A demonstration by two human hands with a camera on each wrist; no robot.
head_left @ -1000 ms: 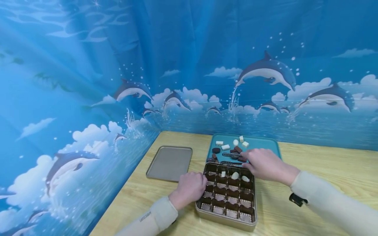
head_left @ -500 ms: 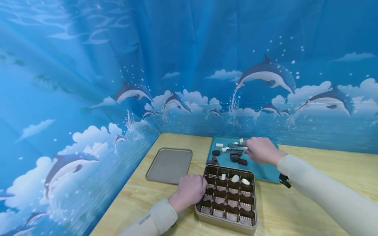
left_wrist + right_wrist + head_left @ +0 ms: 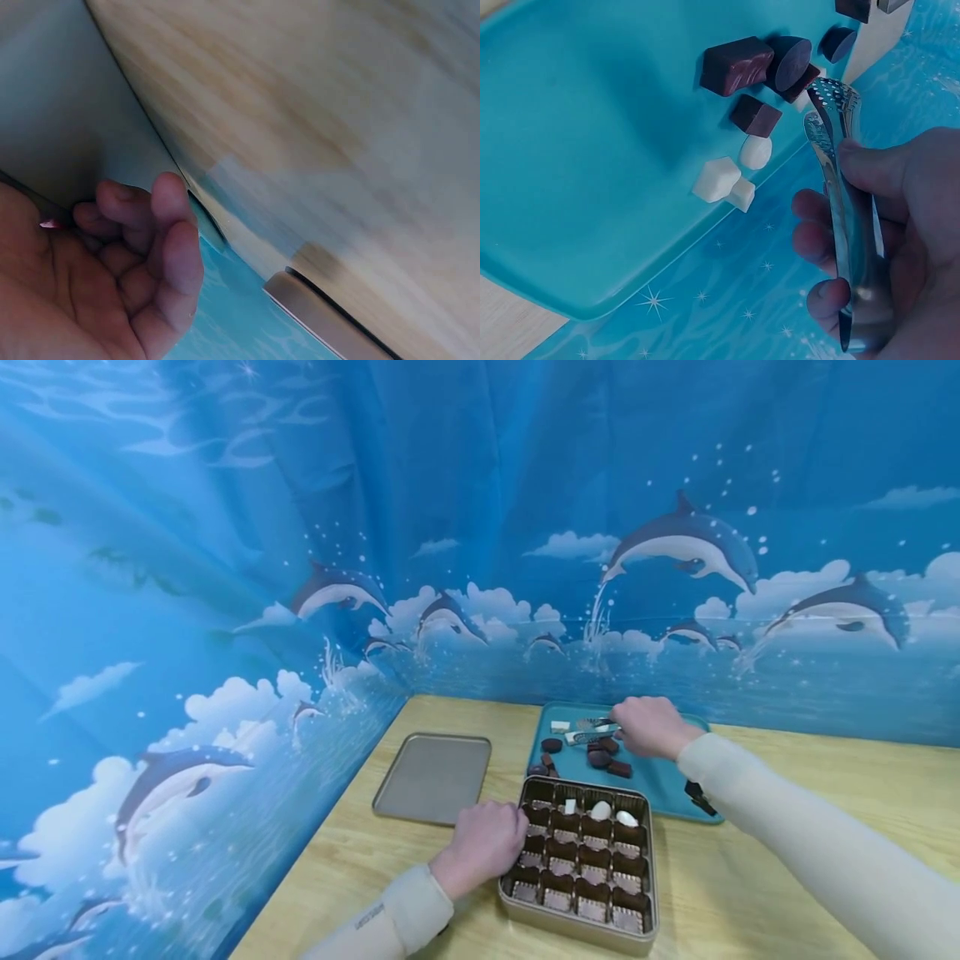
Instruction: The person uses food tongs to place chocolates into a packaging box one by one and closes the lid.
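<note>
My left hand grips the left rim of a metal tin with a brown divided insert. In the left wrist view, its fingers are curled beside the tin's side wall. Three white chocolates sit in the tin's back compartments, among them an oval one. My right hand holds metal serving tongs over the back of a teal tray. The tongs' perforated tips overlap a white chocolate in the head view. Dark chocolates lie close to them.
A flat metal lid lies on the wooden table left of the tin. More white pieces lie near the tray's far edge. A dolphin-print curtain rises behind the table.
My right hand has moved back and slightly left with the tongs, from the dark chocolates near the tin to the white ones at the tray's rear. The left hand stays at the tin.
</note>
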